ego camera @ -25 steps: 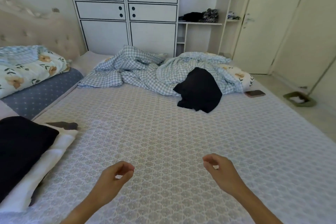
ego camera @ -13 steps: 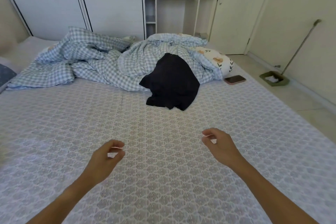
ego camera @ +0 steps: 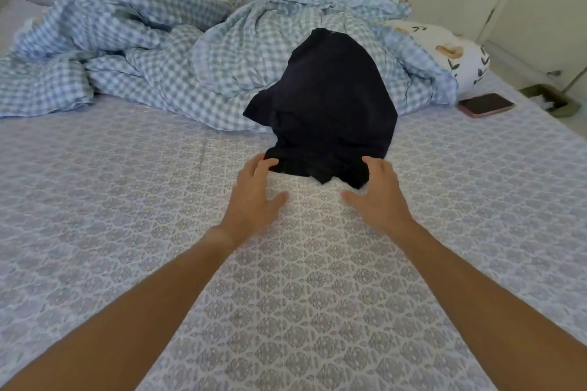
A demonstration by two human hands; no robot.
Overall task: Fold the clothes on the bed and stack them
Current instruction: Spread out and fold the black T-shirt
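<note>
A crumpled black garment [ego camera: 327, 105] lies draped partly over the checked blanket and partly on the patterned bed sheet [ego camera: 127, 216]. My left hand [ego camera: 255, 197] reaches forward with fingers spread; its fingertips touch the garment's near left edge. My right hand [ego camera: 378, 197] is stretched out the same way, fingers relaxed, fingertips at the garment's near right edge. Neither hand grips any cloth.
A rumpled blue-and-white checked blanket [ego camera: 143, 51] fills the far side of the bed. A floral pillow [ego camera: 451, 54] and a phone [ego camera: 486, 105] lie at the right edge. A dustpan [ego camera: 552, 98] sits on the floor beyond. White cabinets stand behind.
Both hands have moved forward from mid-bed to the black garment's near edge and their fingers have opened. The view has moved closer and tilted down.
</note>
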